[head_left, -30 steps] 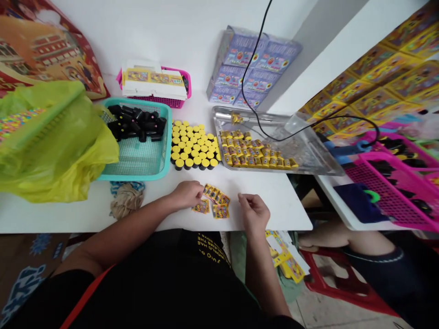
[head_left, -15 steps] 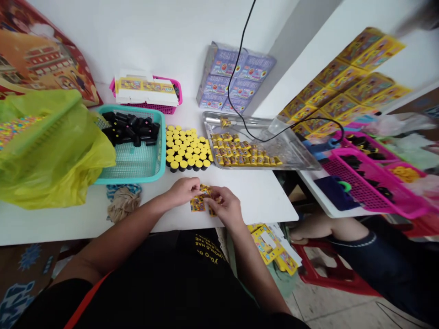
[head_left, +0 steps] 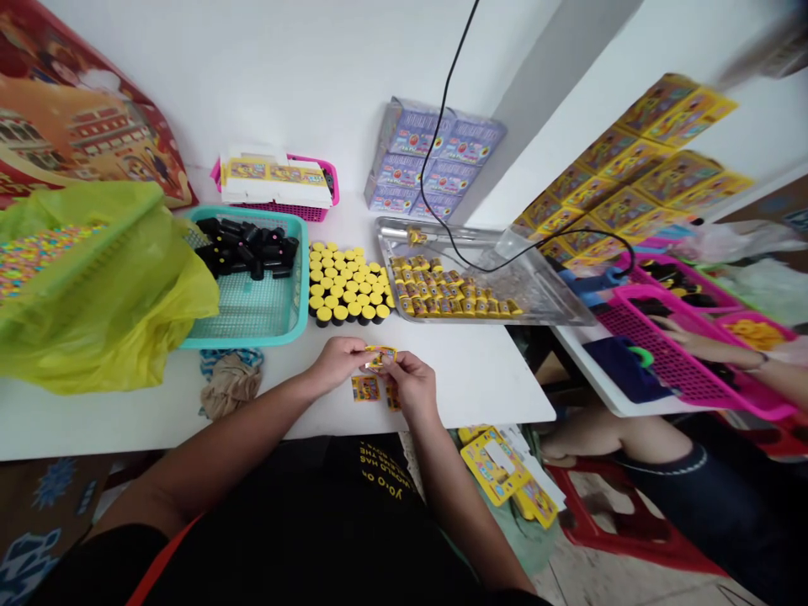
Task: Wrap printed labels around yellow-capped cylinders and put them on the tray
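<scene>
Between my two hands, just above the white table (head_left: 309,421), is a small yellow printed label (head_left: 380,357). My left hand (head_left: 341,362) pinches its left end, and my right hand (head_left: 413,383) grips the right end with thumb and fingers. Beneath them a similar printed label (head_left: 365,388) lies flat on the table. Another yellow piece (head_left: 393,396) is partly covered by my right hand. Beyond my hands stand several black cylinders with yellow tops (head_left: 341,312), packed in a group. Small yellow-wrapped pieces (head_left: 435,295) sit in rows on a metal tray (head_left: 555,313).
A turquoise basket (head_left: 252,335) of black cylinders and a yellow-green bag (head_left: 126,337) stand left. Purple boxes (head_left: 417,151) are stacked behind. A black cable (head_left: 442,109) hangs over the tray. At right, another person's hand (head_left: 688,341) reaches into a pink basket (head_left: 662,349).
My hands have raised the label off the others, and it now stretches between both hands. Another person's arm has come in over the pink basket at right. The view has shifted slightly.
</scene>
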A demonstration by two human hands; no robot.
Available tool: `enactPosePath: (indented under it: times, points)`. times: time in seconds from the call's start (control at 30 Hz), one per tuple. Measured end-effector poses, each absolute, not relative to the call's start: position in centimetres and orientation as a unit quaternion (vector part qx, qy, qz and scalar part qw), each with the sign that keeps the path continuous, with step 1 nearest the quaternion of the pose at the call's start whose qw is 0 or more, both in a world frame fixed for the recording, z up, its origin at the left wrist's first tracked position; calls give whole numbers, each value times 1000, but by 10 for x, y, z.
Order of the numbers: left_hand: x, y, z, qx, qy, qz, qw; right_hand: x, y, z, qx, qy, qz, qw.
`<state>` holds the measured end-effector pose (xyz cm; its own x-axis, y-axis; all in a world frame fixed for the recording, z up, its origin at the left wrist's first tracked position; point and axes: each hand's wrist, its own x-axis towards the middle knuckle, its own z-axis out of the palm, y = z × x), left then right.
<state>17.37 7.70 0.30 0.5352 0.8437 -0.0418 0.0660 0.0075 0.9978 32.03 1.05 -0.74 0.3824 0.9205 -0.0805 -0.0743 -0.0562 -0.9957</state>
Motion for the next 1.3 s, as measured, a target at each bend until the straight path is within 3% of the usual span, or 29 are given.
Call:
enactPosePath:
  times: [0.3, 0.47, 0.6, 0.73, 0.83, 1.07, 1.3]
  points:
    - [170, 79, 9, 592, 387, 294, 643, 334, 13, -1, -639, -371, 354, 573]
    - [169, 84, 8, 574, 366, 320, 659, 343, 13, -1, -635, -364, 390, 559]
    - [166, 94, 3, 577, 401, 383, 600, 343, 10, -2, -660, -438, 377, 480]
    - [166, 99, 1, 588, 419, 388, 572, 339, 10, 4, -690, -578, 203, 385]
    - [168, 95, 2, 606, 396, 394, 566, 339, 15, 12, -688, -584, 134, 409]
    - [171, 88, 4, 644, 373, 381, 549, 334, 25, 16, -617, -491, 360, 498]
    - [163, 73, 18, 571, 364, 324, 661, 324, 16, 17, -561, -427, 475, 527]
